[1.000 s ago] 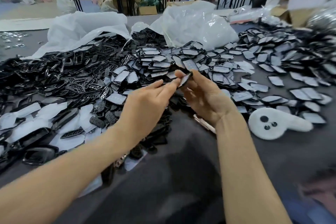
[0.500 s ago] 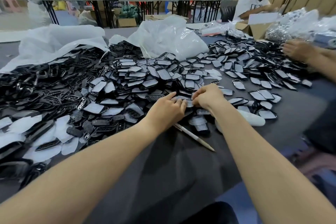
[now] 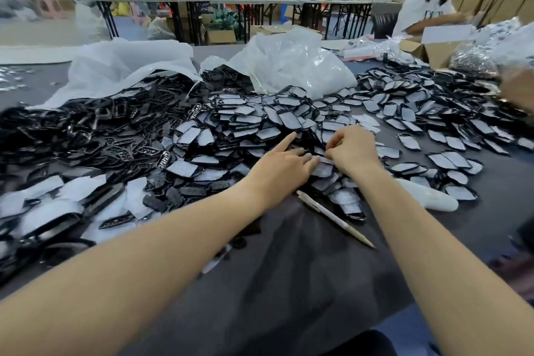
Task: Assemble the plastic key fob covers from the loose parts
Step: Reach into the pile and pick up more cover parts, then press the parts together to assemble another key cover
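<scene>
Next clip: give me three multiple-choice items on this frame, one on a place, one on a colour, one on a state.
1. Where does the pen lie?
A on the table, nearer the wearer than the pile of covers
B in a cardboard box
C held in a grip

2. What colour are the plastic bags behind the pile?
A blue
B white
C yellow

3. How is the index finger of the left hand?
A curled under
B straight, pointing away
C hidden

Key:
1 A, it lies on the dark tabletop below the hands.
2 B, both bags are white.
3 B, it sticks out over the covers.
</scene>
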Tool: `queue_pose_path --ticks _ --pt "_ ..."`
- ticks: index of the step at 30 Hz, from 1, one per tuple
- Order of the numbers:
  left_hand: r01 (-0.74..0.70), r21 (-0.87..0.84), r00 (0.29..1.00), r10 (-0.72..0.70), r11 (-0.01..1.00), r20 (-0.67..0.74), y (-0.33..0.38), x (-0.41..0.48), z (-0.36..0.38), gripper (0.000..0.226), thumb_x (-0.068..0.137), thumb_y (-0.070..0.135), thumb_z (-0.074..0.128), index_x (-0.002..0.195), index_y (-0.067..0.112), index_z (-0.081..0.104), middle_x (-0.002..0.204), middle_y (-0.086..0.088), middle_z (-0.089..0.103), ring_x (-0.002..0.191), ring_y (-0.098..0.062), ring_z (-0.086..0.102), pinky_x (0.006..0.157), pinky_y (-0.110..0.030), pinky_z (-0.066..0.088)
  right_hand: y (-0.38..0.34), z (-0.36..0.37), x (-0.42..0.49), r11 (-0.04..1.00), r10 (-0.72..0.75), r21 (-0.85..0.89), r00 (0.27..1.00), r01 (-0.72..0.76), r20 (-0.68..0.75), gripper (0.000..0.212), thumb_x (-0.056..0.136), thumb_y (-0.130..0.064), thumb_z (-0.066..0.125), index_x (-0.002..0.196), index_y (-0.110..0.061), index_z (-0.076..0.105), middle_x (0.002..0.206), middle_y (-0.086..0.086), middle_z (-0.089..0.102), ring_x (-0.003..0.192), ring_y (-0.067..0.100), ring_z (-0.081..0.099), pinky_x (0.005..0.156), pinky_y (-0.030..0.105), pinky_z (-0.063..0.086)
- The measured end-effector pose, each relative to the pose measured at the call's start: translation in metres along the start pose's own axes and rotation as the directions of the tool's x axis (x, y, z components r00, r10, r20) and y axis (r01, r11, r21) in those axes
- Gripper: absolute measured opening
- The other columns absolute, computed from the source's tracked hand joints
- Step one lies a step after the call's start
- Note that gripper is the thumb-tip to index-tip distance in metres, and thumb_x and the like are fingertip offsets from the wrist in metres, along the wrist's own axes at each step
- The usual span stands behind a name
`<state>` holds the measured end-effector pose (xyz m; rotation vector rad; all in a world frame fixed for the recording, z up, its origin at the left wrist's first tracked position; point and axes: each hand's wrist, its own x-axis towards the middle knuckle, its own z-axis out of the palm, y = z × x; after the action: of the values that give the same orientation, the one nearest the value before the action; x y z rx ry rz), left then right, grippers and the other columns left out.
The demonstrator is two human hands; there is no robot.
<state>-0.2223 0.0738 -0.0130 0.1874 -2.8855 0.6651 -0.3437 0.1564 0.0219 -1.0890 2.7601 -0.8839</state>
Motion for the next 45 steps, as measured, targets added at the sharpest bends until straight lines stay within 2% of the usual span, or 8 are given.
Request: queue_pose_path --ticks 5,11,16,22,32,35,39,45 --pt "0.168 -0.298 0.955 -0.230 0.940 -0.187 -0.083 -0.086 0.005 0.055 0.087 -0.004 0.052 0.140 0.011 0.047 0.132 -0.009 0.059 0.131 -0.026 0.047 0.116 -0.047 0.021 -0.056 0.004 -0.008 0.973 -0.139 0.170 0.983 0.158 -0.119 0.007 0.083 -0.012 0.066 0.081 -0.019 0.066 0.084 0.005 0.068 0.086 0.022 0.062 0.078 0.028 0.047" --pt "0.808 -0.104 0.560 -0.702 0.580 0.440 -0.170 -0.199 0.059 0.051 0.101 0.031 0.041 0.150 0.023 0.028 0.155 -0.007 0.030 0.139 -0.036 0.029 0.111 -0.050 0.029 -0.146 0.106 -0.067 0.815 -0.466 0.350 0.881 0.462 -0.078 0.008 0.087 -0.011 0.061 0.079 -0.009 0.062 0.078 0.005 0.063 0.081 0.024 0.054 0.077 0.029 0.041" --pt "0.757 -0.290 0.653 -0.697 0.585 0.297 -0.186 -0.208 0.059 0.028 0.094 0.021 0.058 0.119 0.013 0.067 0.117 -0.009 0.068 0.111 -0.028 0.060 0.093 -0.030 0.040 -0.146 0.157 -0.078 0.815 -0.545 0.285 0.834 0.504 0.084 0.007 0.089 -0.017 0.061 0.086 -0.013 0.065 0.091 0.003 0.064 0.099 0.026 0.052 0.088 0.040 0.042" --pt "0.777 -0.389 0.618 -0.719 0.495 0.318 -0.207 -0.207 0.042 0.021 0.089 0.023 0.068 0.108 0.017 0.074 0.100 -0.004 0.074 0.063 0.006 0.055 0.064 -0.001 0.035 -0.138 0.155 -0.073 0.774 -0.595 0.324 0.800 0.544 0.077 0.004 0.087 -0.012 0.063 0.083 -0.011 0.064 0.080 -0.001 0.058 0.091 0.024 0.053 0.083 0.043 0.045" --pt "0.739 -0.598 0.512 -0.836 0.311 0.197 -0.198 -0.198 0.011 0.020 0.090 0.029 0.065 0.083 0.013 0.077 0.060 0.009 0.064 0.046 0.006 0.054 0.049 -0.003 0.037 -0.136 0.153 -0.075 0.687 -0.594 0.475 0.802 0.550 -0.071 0.018 0.083 -0.023 0.072 0.097 -0.013 0.065 0.088 -0.006 0.059 0.091 0.017 0.057 0.078 0.017 0.036" --pt "0.567 -0.797 0.623 -0.741 0.208 0.250 -0.162 -0.179 -0.007 0.012 0.086 0.025 0.070 0.075 0.024 0.075 0.070 0.000 0.071 0.060 -0.006 0.065 0.066 -0.022 0.054 -0.141 0.145 -0.080 0.560 -0.573 0.665 0.811 0.495 -0.122 0.048 0.077 -0.037 0.075 0.118 -0.018 0.060 0.102 -0.011 0.061 0.095 -0.001 0.057 0.084 0.007 0.041" --pt "0.540 -0.760 0.694 -0.703 0.362 0.159 -0.112 -0.162 -0.006 0.016 0.086 0.028 0.069 0.075 0.019 0.075 0.079 -0.004 0.066 0.070 -0.012 0.060 0.071 -0.034 0.051 -0.138 0.142 -0.080 0.549 -0.529 0.683 0.833 0.482 -0.163 0.029 0.079 -0.003 0.073 0.099 -0.024 0.067 0.083 -0.020 0.065 0.078 -0.005 0.062 0.069 0.008 0.046" --pt "0.525 -0.645 0.764 -0.641 0.555 0.071 -0.113 -0.190 0.000 0.036 0.097 0.035 0.050 0.081 0.012 0.072 0.076 0.006 0.067 0.066 -0.003 0.059 0.069 -0.023 0.048 -0.133 0.147 -0.079 0.606 -0.536 0.654 0.840 0.453 -0.084 0.013 0.087 -0.011 0.067 0.099 -0.015 0.072 0.072 -0.008 0.070 0.066 0.004 0.067 0.070 0.029 0.056"
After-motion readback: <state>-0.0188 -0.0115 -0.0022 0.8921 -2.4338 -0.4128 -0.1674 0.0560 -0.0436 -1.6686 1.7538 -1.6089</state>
